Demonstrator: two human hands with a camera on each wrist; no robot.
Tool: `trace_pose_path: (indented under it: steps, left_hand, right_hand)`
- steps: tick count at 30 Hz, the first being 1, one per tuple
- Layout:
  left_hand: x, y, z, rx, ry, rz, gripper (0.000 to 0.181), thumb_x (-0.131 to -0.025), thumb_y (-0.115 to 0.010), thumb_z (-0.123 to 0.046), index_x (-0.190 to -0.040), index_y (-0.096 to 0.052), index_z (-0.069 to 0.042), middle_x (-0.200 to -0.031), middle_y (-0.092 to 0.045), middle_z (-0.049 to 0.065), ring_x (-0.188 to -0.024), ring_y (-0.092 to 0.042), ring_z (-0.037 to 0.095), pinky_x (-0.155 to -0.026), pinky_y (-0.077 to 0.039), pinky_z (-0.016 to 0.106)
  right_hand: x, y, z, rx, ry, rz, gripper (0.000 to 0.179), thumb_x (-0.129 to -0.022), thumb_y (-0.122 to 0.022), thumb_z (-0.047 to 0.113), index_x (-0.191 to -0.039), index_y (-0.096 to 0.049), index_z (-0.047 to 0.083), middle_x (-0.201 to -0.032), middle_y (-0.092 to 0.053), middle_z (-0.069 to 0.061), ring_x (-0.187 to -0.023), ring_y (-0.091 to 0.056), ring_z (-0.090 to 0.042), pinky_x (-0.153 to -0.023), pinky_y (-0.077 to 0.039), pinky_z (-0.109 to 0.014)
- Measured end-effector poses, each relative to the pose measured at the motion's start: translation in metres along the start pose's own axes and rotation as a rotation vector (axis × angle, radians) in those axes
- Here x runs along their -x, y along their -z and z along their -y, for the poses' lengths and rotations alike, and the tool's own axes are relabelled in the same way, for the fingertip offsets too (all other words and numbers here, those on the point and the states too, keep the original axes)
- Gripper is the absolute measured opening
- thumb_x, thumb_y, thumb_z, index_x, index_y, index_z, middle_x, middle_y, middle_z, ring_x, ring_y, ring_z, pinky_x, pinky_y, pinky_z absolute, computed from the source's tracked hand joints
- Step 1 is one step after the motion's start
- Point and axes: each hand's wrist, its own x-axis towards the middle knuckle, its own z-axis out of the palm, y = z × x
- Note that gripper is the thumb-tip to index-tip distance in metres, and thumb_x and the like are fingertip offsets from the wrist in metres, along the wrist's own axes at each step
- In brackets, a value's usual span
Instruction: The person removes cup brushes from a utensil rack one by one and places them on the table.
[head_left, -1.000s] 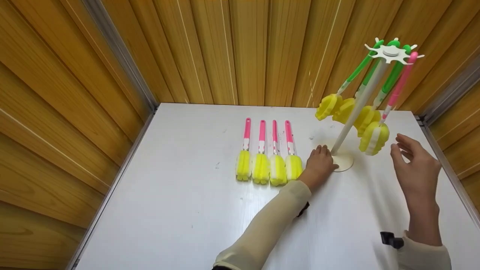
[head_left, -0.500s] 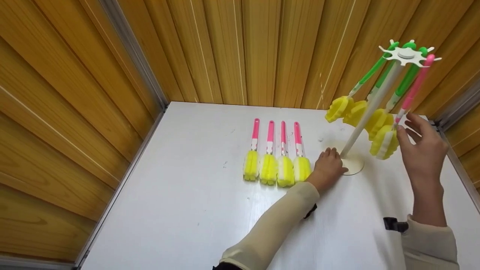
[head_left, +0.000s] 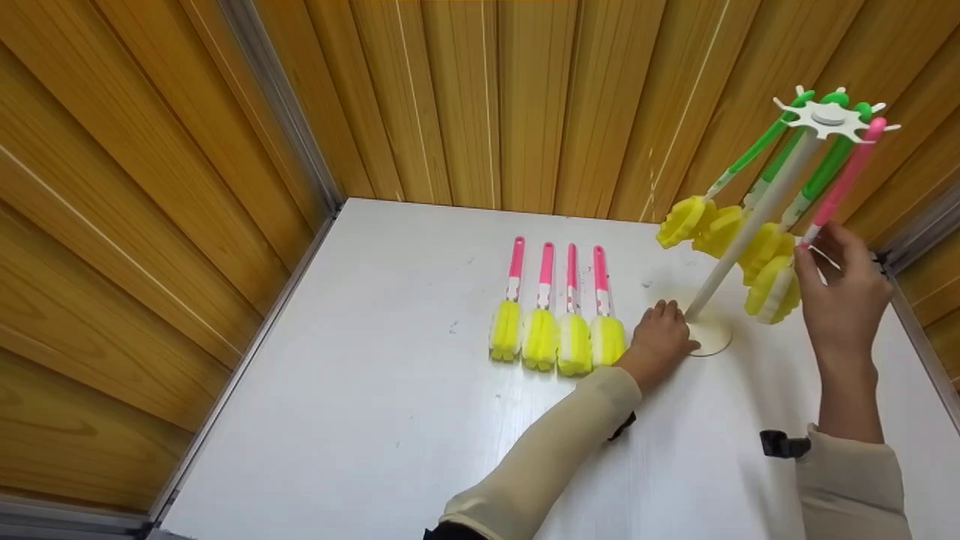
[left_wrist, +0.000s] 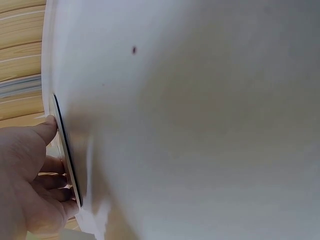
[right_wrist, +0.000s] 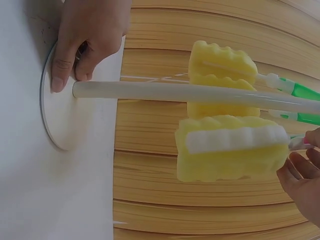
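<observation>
A white stand [head_left: 750, 221] with a hooked top carries several hanging bottle brushes with yellow sponge heads. Three have green handles [head_left: 825, 172]. The fourth, a pink-handled bottle brush [head_left: 849, 176], hangs nearest my right hand [head_left: 847, 300], whose thumb and fingers pinch its neck just above the sponge. In the right wrist view its yellow-and-white sponge head [right_wrist: 230, 155] hangs clear of the table. My left hand [head_left: 660, 341] rests on the round base [head_left: 712, 339], fingers pressing beside the pole. The left wrist view shows the thumb [left_wrist: 47, 129] at the base's edge.
Several more pink-handled bottle brushes [head_left: 540, 337] lie in a row left of the stand, sponges toward me. They are on a white table [head_left: 315, 390]. Wood-patterned panels [head_left: 525, 97] rise behind it and along the sides.
My right hand has come up and inward to the hanging pink brush and now pinches its neck. The left hand stays on the base. The view has shifted slightly.
</observation>
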Motion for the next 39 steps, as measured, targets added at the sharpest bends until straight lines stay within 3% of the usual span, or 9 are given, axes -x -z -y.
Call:
trace_pose_path:
  steps: [4, 17, 26, 33, 39]
  left_hand:
    - [-0.001, 0.001, -0.002, -0.003, 0.01, 0.0, 0.069, -0.099, -0.051, -0.064, -0.148, -0.053, -0.015, -0.148, -0.048, -0.006, -0.139, -0.042, 0.011, -0.116, -0.034, 0.023]
    - [-0.002, 0.005, -0.001, 0.031, 0.017, 0.026, 0.067, -0.098, -0.051, -0.063, -0.147, -0.053, -0.017, -0.148, -0.048, -0.007, -0.138, -0.042, 0.01, -0.116, -0.035, 0.024]
    - [-0.002, 0.003, -0.002, 0.037, 0.015, 0.032, 0.066, -0.097, -0.052, -0.063, -0.145, -0.055, -0.018, -0.145, -0.05, -0.005, -0.134, -0.044, 0.011, -0.115, -0.036, 0.025]
    - [-0.002, 0.001, -0.002, 0.019, 0.013, -0.021, 0.063, -0.096, -0.057, -0.062, -0.139, -0.061, -0.015, -0.135, -0.055, -0.006, -0.124, -0.049, 0.01, -0.107, -0.042, 0.022]
    - [-0.003, 0.002, -0.001, 0.009, 0.01, -0.001, 0.064, -0.097, -0.054, -0.063, -0.14, -0.06, -0.016, -0.135, -0.054, -0.006, -0.124, -0.048, 0.01, -0.108, -0.041, 0.022]
  right_hand:
    - [-0.002, -0.002, -0.002, -0.03, 0.028, -0.03, 0.044, -0.097, -0.069, 0.013, -0.14, -0.061, 0.013, -0.133, -0.066, -0.013, -0.118, -0.065, -0.012, -0.099, -0.051, -0.024]
    - [-0.003, 0.0, 0.003, -0.093, -0.026, -0.034, 0.046, -0.095, -0.07, 0.008, -0.14, -0.06, 0.012, -0.128, -0.067, -0.011, -0.111, -0.064, -0.008, -0.089, -0.052, -0.014]
    - [-0.002, 0.004, 0.006, -0.101, -0.023, -0.055, 0.045, -0.095, -0.071, 0.01, -0.139, -0.061, 0.014, -0.127, -0.067, -0.009, -0.111, -0.064, -0.009, -0.09, -0.052, -0.015]
    - [-0.001, 0.008, 0.007, -0.052, -0.034, -0.064, 0.045, -0.096, -0.07, 0.012, -0.139, -0.062, 0.017, -0.128, -0.067, -0.008, -0.111, -0.064, -0.007, -0.092, -0.052, -0.018]
    - [0.001, 0.012, 0.009, -0.052, -0.051, -0.062, 0.044, -0.096, -0.07, 0.013, -0.139, -0.062, 0.019, -0.129, -0.068, -0.006, -0.112, -0.064, -0.007, -0.093, -0.051, -0.018]
